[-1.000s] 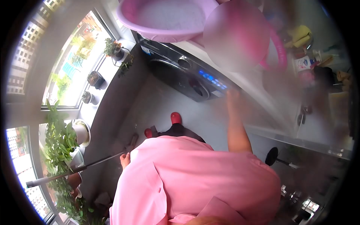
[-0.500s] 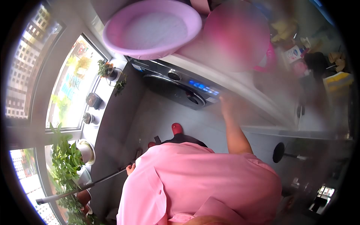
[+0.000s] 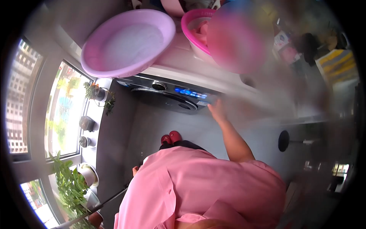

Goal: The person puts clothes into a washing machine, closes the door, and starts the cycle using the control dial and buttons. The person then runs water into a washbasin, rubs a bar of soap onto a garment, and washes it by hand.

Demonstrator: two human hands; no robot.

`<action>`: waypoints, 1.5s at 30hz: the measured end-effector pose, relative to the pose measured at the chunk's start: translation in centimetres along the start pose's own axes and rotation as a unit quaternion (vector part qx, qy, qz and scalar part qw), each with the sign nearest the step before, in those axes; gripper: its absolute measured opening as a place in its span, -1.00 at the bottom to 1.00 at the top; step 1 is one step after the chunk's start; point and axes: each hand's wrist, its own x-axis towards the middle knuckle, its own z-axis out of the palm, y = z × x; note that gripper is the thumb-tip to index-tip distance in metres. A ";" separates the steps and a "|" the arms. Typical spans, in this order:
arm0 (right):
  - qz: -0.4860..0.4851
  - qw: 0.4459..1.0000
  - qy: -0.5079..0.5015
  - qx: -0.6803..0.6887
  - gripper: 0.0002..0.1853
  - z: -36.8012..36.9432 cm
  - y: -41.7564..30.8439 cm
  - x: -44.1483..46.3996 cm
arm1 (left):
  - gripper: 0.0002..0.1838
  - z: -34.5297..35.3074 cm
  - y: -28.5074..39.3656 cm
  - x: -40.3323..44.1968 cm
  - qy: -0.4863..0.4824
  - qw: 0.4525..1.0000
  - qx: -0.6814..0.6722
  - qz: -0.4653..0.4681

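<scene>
My right hand (image 3: 216, 110) reaches to the right end of the front-loading washing machine (image 3: 160, 95), beside its lit blue display (image 3: 190, 92). Its fingers look apart and hold nothing visible; lens haze hides whether they touch the machine. Low on the left, my left hand (image 3: 135, 170) shows only its curled fingers at the edge of my pink shirt (image 3: 213, 183). A thin dark pole (image 3: 110, 199) runs from the lower left to behind the shirt near this hand. The shirt hides the grip itself.
A lilac basin (image 3: 89, 61) of cloudy water and a pink basin (image 3: 187, 28) with pink cloth stand on the white counter (image 3: 171, 72). Potted plants (image 3: 70, 183) line the windowsill. A round black object (image 3: 283, 141) stands at right. Haze blurs the right side.
The view has shifted, moving the basins left in the picture and revealing the pink one more. The pole sits lower. Both red shoes are now side by side. My right hand stays by the machine's panel.
</scene>
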 end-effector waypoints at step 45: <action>-0.303 0.924 0.187 0.140 -0.70 -27.9 3.3 31.7 | -0.51 26.6 72.2 -14.2 -0.133 0.490 0.528 0.681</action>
